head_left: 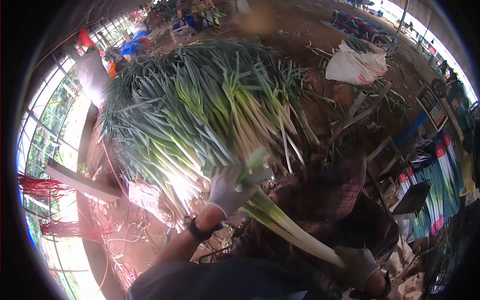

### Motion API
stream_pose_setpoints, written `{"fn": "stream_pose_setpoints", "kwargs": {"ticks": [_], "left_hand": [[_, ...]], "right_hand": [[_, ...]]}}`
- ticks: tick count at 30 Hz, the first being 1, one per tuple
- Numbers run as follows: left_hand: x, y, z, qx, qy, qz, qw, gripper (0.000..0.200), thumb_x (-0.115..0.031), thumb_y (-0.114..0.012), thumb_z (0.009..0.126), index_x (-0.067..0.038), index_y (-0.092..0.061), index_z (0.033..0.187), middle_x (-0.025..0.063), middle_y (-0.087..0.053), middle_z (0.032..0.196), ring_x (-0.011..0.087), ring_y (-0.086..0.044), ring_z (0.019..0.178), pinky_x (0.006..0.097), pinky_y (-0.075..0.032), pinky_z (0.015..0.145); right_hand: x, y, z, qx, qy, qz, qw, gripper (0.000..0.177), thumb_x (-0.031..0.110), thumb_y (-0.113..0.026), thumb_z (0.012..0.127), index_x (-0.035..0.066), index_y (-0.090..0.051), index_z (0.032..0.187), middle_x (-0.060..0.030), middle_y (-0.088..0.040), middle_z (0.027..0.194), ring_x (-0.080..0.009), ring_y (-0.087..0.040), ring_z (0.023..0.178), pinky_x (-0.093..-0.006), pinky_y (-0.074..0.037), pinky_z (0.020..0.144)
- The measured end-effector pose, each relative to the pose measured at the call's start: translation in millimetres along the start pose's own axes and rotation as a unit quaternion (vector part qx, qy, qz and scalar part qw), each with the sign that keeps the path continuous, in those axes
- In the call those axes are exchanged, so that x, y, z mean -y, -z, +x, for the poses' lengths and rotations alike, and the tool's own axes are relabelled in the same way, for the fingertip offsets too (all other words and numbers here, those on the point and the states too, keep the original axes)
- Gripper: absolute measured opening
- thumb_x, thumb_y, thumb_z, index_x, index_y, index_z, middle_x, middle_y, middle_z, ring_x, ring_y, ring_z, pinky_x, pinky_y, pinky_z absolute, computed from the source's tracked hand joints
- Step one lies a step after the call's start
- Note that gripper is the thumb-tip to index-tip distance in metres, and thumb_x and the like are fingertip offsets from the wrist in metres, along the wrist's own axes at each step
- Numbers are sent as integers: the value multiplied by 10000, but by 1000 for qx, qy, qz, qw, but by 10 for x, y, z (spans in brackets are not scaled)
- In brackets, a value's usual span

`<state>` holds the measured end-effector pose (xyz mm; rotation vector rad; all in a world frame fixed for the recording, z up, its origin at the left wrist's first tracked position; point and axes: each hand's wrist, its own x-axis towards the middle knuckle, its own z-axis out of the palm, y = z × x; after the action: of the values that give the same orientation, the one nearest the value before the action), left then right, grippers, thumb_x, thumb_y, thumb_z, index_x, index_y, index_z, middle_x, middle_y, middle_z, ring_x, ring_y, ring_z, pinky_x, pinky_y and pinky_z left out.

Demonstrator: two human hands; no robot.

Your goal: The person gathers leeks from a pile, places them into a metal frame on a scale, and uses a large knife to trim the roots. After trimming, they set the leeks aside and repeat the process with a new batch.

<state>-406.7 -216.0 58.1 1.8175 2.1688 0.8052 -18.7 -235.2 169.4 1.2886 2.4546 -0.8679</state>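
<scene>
My left hand [226, 190], in a pale glove, is closed around the green leafy part of a few leeks at the middle of the view. The white stalks of these leeks [295, 232] slant down to the right. At their lower end my right hand [356, 266], also gloved, is wrapped round the base. Just beyond my left hand lies a large pile of leeks [200, 100], green leaves pointing away and white stems toward me. Something flat and pale, perhaps a blade, shows beside my left hand; it is too blurred to tell.
A white sack [357, 62] lies at the back right. A scale with a display [432, 107] stands on the right, above bundled leeks with red and white bands [442, 165]. Red strings [45, 186] hang at the left by a curved frame. A dark metal plate [412, 200] juts out at lower right.
</scene>
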Motion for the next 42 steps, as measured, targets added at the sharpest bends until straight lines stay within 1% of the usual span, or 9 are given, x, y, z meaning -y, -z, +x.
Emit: {"fn": "stream_pose_setpoints", "kwargs": {"ticks": [13, 17, 20, 23, 28, 29, 32, 39, 42], "left_hand": [[1005, -541, -293, -228, 408, -355, 810, 533, -378, -754, 907, 0, -523, 1203, 53, -636, 1037, 117, -562, 969, 383, -490, 776], [420, -200, -562, 24, 478, -561, 675, 611, -494, -630, 970, -32, -493, 1345, 94, -641, 1147, 233, -593, 1144, 434, -523, 915], [296, -339, -613, 246, 182, -500, 810, 592, -503, -557, 1008, -70, -464, 1401, 134, -630, 1207, 267, -605, 1181, 510, -543, 953], [357, -717, -442, 169, 334, -764, 526, 695, -612, -461, 1007, -52, -461, 1418, 125, -566, 1368, 322, -575, 1233, 486, -488, 1059], [299, -994, -368, 102, 198, -686, 693, 606, -646, -387, 1020, -169, -443, 1389, 66, -547, 1198, 235, -604, 1045, 443, -548, 960], [360, -1058, -337, 110, 230, -761, 596, 598, -628, -398, 1025, -168, -421, 1407, 62, -537, 1200, 228, -607, 1024, 431, -555, 952], [-399, -743, -208, -33, 102, -591, 799, 519, -294, -556, 1026, -73, -355, 1450, 97, -530, 1204, 209, -612, 986, 371, -599, 804], [-1174, -561, 620, -119, -73, -353, 925, 626, -247, -640, 979, -81, -334, 1499, 121, -509, 1327, 241, -588, 1148, 397, -523, 996], [-1576, -757, 1257, -42, 56, -688, 722, 556, -481, -459, 1019, -129, -426, 1448, 95, -549, 1325, 248, -560, 1216, 443, -482, 1046]], "right_hand": [[-102, -188, -40, 19, -5, 42, 999, 256, 339, -687, 862, 123, -671, 999, -150, -705, 834, -378, -696, 782, -470, -554, 705], [-79, -112, -14, 41, -14, 75, 996, 258, 330, -682, 866, 119, -683, 1014, -153, -712, 835, -378, -698, 790, -465, -558, 718], [-24, -35, 2, 52, 2, 98, 994, 252, 311, -679, 873, 107, -676, 1021, -155, -710, 831, -376, -700, 792, -467, -558, 714], [-110, -72, -74, 27, 27, 77, 996, 247, 272, -677, 874, 97, -653, 1046, -154, -710, 832, -372, -704, 785, -469, -556, 693], [-43, 81, -290, 76, 16, 7, 997, 284, 202, -678, 848, 50, -591, 1071, -169, -706, 829, -374, -710, 760, -470, -554, 661], [-69, 75, -346, 63, 11, 12, 998, 301, 200, -686, 842, 35, -581, 1071, -172, -700, 831, -376, -711, 751, -472, -558, 657], [-117, 233, -494, 58, -25, -21, 998, 327, 192, -701, 828, 45, -578, 1094, -164, -693, 879, -356, -712, 791, -458, -564, 682], [-836, 486, -658, -146, -77, -89, 982, 386, 133, -674, 768, 84, -608, 1145, -110, -682, 933, -317, -701, 863, -428, -564, 748], [-1347, 631, -591, -239, -121, -110, 957, 442, 118, -681, 759, 87, -614, 1194, -107, -683, 935, -320, -697, 864, -426, -559, 765]]}}
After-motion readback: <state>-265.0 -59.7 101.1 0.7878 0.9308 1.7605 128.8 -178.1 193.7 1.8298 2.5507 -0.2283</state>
